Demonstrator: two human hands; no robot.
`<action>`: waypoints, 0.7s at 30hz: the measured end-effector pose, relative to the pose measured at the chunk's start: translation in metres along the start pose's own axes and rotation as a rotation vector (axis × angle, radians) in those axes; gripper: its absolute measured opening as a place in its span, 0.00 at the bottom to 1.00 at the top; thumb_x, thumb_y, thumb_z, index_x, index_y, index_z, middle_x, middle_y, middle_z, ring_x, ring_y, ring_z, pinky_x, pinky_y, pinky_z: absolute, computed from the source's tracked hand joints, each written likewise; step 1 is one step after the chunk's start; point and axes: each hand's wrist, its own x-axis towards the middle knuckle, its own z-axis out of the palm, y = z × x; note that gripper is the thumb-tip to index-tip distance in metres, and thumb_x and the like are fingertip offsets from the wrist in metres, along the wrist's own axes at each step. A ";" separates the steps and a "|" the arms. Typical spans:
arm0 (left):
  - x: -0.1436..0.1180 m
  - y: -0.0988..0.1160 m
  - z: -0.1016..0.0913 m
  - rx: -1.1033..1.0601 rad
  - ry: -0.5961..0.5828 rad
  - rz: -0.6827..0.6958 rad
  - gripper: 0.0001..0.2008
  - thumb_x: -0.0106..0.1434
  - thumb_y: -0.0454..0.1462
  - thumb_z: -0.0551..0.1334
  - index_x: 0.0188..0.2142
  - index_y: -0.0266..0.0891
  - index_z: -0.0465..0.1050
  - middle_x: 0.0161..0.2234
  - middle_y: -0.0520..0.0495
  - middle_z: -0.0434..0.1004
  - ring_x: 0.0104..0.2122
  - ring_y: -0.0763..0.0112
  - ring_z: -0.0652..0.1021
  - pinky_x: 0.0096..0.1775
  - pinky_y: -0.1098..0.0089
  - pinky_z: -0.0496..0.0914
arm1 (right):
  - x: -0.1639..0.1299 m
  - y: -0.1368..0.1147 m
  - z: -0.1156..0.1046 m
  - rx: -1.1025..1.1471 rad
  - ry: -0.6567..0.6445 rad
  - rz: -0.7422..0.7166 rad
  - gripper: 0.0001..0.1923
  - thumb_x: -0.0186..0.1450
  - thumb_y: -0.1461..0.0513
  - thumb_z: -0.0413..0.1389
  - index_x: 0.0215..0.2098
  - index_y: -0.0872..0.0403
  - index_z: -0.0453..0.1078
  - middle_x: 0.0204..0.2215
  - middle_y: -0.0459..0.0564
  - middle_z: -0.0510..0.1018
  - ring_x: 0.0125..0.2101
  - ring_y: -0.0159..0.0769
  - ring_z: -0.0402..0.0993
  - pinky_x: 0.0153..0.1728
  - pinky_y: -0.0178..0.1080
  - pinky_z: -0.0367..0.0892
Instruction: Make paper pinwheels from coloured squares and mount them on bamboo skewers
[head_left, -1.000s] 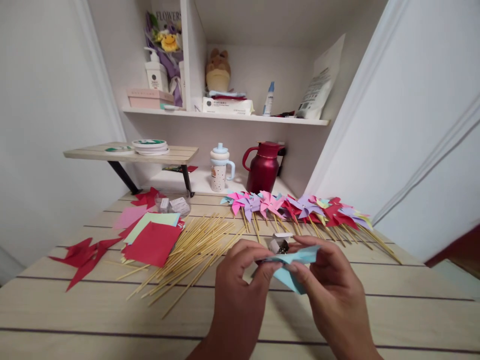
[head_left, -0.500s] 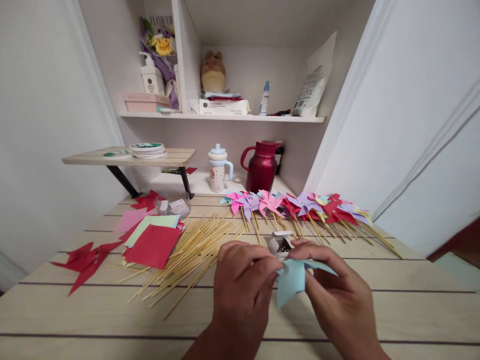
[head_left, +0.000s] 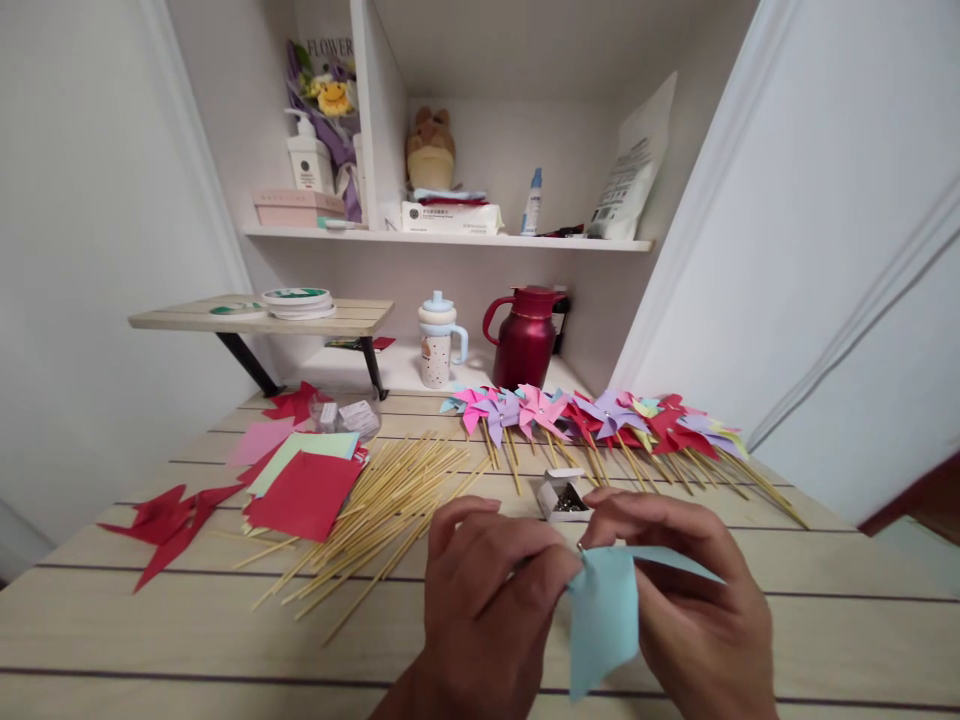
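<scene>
A light blue paper pinwheel (head_left: pixel 604 610) is held between both hands above the front of the table, its folded blades spread. My left hand (head_left: pixel 491 600) pinches its left side with thumb and forefinger. On the other side my right hand (head_left: pixel 686 590) grips the paper, fingers curled round the back. A tiny shiny spot, perhaps a pin, shows at its top edge by the right fingertips. Just behind the hands stands an open small white box (head_left: pixel 562 496) with small metal pieces in it.
Bamboo sticks (head_left: pixel 390 500) lie fanned left of my hands, beside stacked red and green paper sheets (head_left: pixel 304 495). Red folded paper (head_left: pixel 169 525) lies far left. Finished pinwheels on sticks (head_left: pixel 607 410) line the back right. Behind stand a cup (head_left: pixel 436 345) and a red jug (head_left: pixel 523 340).
Both hands and the light blue pinwheel have come slightly lower and closer to me, and the paper has turned so a blade hangs longer. The white box shows more fully.
</scene>
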 end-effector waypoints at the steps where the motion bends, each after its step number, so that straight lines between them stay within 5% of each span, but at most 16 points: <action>1: 0.001 0.000 -0.001 0.008 0.000 0.004 0.07 0.66 0.30 0.60 0.38 0.41 0.76 0.34 0.54 0.82 0.33 0.75 0.79 0.46 0.67 0.69 | 0.001 0.000 -0.001 0.011 -0.012 -0.014 0.15 0.61 0.66 0.64 0.45 0.48 0.73 0.29 0.48 0.80 0.37 0.41 0.81 0.30 0.35 0.77; 6: 0.002 -0.002 -0.002 0.044 0.008 -0.037 0.07 0.66 0.30 0.61 0.37 0.43 0.76 0.33 0.54 0.82 0.32 0.73 0.79 0.46 0.65 0.69 | 0.005 0.000 -0.003 0.047 -0.113 -0.112 0.11 0.61 0.66 0.64 0.42 0.49 0.75 0.32 0.50 0.81 0.40 0.44 0.80 0.41 0.45 0.78; 15: -0.005 -0.005 0.014 -0.159 0.016 -0.332 0.07 0.64 0.29 0.63 0.34 0.42 0.77 0.32 0.51 0.79 0.34 0.69 0.78 0.38 0.66 0.72 | 0.006 -0.003 0.000 -0.068 -0.078 0.014 0.14 0.60 0.65 0.65 0.44 0.48 0.75 0.33 0.48 0.82 0.28 0.35 0.80 0.25 0.33 0.76; 21: -0.006 -0.004 0.016 -0.151 -0.014 -0.337 0.07 0.63 0.28 0.63 0.34 0.42 0.77 0.33 0.51 0.79 0.34 0.69 0.78 0.37 0.66 0.71 | 0.008 0.000 -0.002 -0.108 -0.084 -0.018 0.10 0.61 0.66 0.63 0.40 0.48 0.76 0.34 0.48 0.81 0.33 0.37 0.80 0.29 0.34 0.76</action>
